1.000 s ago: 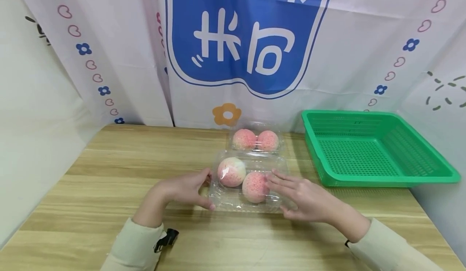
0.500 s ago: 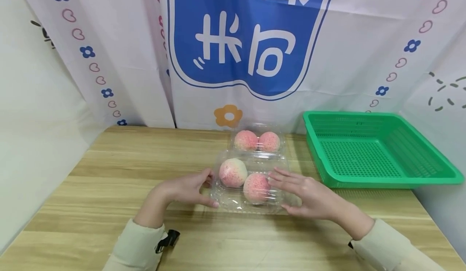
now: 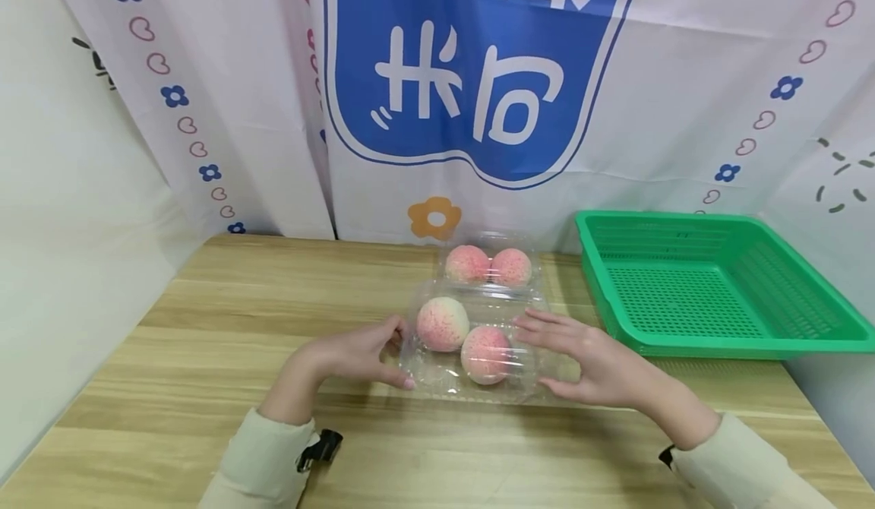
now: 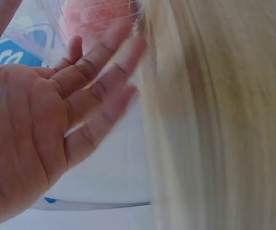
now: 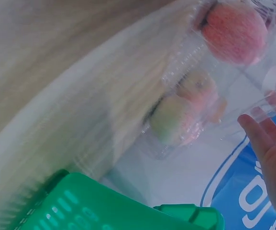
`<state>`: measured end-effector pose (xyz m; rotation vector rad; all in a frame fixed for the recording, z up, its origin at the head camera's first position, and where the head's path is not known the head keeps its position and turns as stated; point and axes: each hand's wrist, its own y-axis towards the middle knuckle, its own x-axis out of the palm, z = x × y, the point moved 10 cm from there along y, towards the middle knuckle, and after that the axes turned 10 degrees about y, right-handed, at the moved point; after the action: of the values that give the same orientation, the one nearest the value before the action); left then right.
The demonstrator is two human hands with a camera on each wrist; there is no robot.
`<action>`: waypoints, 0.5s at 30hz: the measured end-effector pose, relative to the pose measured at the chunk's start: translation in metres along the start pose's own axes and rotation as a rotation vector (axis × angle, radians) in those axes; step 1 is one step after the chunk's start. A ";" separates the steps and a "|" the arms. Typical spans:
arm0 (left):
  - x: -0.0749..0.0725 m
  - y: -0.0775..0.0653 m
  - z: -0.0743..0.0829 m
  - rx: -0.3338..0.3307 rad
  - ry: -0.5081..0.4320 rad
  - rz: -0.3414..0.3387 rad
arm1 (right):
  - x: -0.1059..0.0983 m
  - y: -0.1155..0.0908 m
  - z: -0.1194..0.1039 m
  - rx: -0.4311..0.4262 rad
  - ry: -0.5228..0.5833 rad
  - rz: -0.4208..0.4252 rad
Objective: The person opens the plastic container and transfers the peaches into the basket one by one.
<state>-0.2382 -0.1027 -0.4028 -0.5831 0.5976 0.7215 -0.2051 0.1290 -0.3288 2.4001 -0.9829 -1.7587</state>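
Note:
A clear plastic box [image 3: 437,381] lies on the table with two pink-and-cream, peach-like balls in it, one further back on the left [image 3: 443,325] and one nearer the front [image 3: 486,355]. My left hand [image 3: 355,353] is at the box's left side, thumb by the front corner; the left wrist view shows its fingers [image 4: 92,120] loosely extended. At the right side, my right hand [image 3: 591,357] has its fingers stretched over the edge and its thumb lower down. Behind stands a second clear box [image 3: 478,237] with two similar pink balls [image 3: 511,267].
A green plastic basket [image 3: 724,346] with a mesh floor stands at the back right of the wooden table [image 3: 260,289]. A white cloth [image 3: 383,190] with a blue printed panel hangs behind the table's back edge.
My right hand has drawn slightly to the right, its fingertips moving off the front ball toward the box's edge. The left hand stays by the left side. The head view has shifted a little.

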 end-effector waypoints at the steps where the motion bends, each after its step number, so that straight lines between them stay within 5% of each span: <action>1: 0.000 0.000 -0.001 0.009 -0.010 -0.002 | -0.002 0.001 0.001 0.010 0.010 0.001; 11: 0.000 0.003 -0.008 0.041 -0.165 -0.035 | -0.028 0.009 0.003 0.013 0.143 0.098; 15: 0.000 0.004 -0.010 0.024 -0.217 -0.035 | -0.035 0.013 0.015 0.113 0.270 0.104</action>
<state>-0.2443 -0.1066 -0.4112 -0.4849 0.3936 0.7325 -0.2298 0.1407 -0.2997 2.5128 -1.1718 -1.3346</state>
